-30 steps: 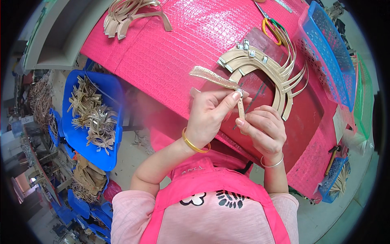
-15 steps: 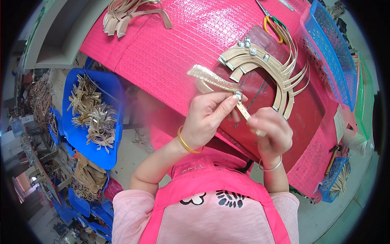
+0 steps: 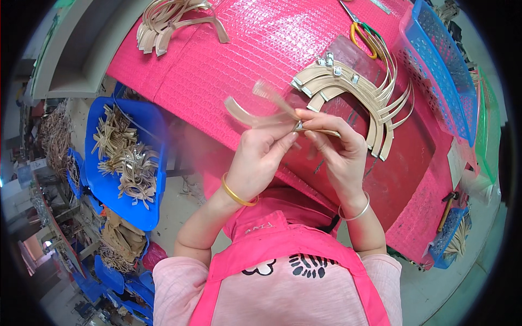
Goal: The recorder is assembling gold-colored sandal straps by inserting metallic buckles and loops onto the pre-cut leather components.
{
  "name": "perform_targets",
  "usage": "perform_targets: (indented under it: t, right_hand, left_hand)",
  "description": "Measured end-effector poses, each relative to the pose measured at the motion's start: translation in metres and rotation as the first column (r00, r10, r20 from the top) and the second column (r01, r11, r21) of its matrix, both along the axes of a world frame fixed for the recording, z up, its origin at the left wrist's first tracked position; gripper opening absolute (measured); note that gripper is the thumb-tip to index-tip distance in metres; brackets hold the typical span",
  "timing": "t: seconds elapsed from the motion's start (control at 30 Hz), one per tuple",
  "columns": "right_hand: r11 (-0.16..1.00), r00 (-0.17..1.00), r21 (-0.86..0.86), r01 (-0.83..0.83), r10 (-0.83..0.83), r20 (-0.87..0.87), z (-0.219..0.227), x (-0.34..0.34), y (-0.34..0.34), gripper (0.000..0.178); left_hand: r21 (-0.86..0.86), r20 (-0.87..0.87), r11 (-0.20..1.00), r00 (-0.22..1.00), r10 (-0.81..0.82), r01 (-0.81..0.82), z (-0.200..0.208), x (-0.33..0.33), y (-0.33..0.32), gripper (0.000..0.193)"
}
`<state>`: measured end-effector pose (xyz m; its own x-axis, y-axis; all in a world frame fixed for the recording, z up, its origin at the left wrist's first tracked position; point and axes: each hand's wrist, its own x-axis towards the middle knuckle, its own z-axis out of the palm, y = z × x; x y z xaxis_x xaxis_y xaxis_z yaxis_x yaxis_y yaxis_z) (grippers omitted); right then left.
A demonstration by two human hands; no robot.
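Near the front edge of the pink-covered table, my two hands meet on a beige and gold strap (image 3: 244, 115), which looks like a shoe strap. My left hand (image 3: 260, 157) pinches it beside a small metal buckle (image 3: 298, 126). On the other side of the buckle, my right hand (image 3: 341, 148) closes thumb and fingers on the strap's narrow end. Two loose ends stick out to the left, smeared by motion. Beyond my right hand, a fan of similar beige straps (image 3: 348, 81), several with silver buckles, lies on a dark red mat (image 3: 405, 163).
Scissors with yellow and green handles (image 3: 363, 41) lie at the back. Another strap bundle (image 3: 179, 24) is at the far left of the pink table (image 3: 239, 60). A blue bin (image 3: 149, 209) of straps stands left; plastic baskets (image 3: 435, 76) line the right edge.
My right hand has come up and left to the buckle, its fingers now pinching there. My left hand has shifted slightly left and down, and the strap's loose ends have swung left and spread.
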<state>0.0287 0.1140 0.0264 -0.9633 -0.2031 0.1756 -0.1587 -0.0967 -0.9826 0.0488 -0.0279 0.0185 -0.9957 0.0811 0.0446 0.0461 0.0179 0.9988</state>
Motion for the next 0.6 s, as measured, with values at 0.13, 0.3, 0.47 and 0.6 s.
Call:
perform_targets:
  t: [0.13,0.3,0.47,0.6]
  right_hand:
    - [0.993,0.999,0.114,0.045,-0.044,-0.004,-0.002,-0.002,-0.001,0.013]
    - [0.953,0.965,0.298,0.056,0.025,-0.26,-0.003,-0.009,0.0,0.012]
    - [0.97,0.992,0.234,0.06,-0.031,-0.125,-0.007,-0.005,-0.002,0.017]
    - [0.98,0.985,0.106,0.17,-0.17,-0.008,-0.011,0.001,-0.003,0.018]
  left_hand:
    - [-0.188,-0.051,0.978,0.995,0.082,-0.09,0.006,0.008,0.003,0.021]
    - [-0.323,-0.211,0.92,0.964,0.16,-0.224,0.008,0.005,0.005,0.037]
    - [-0.096,0.084,0.992,0.993,0.088,-0.08,0.006,-0.007,0.0,0.021]
    - [-0.175,0.045,0.973,0.987,0.157,-0.147,0.002,-0.004,0.005,0.015]
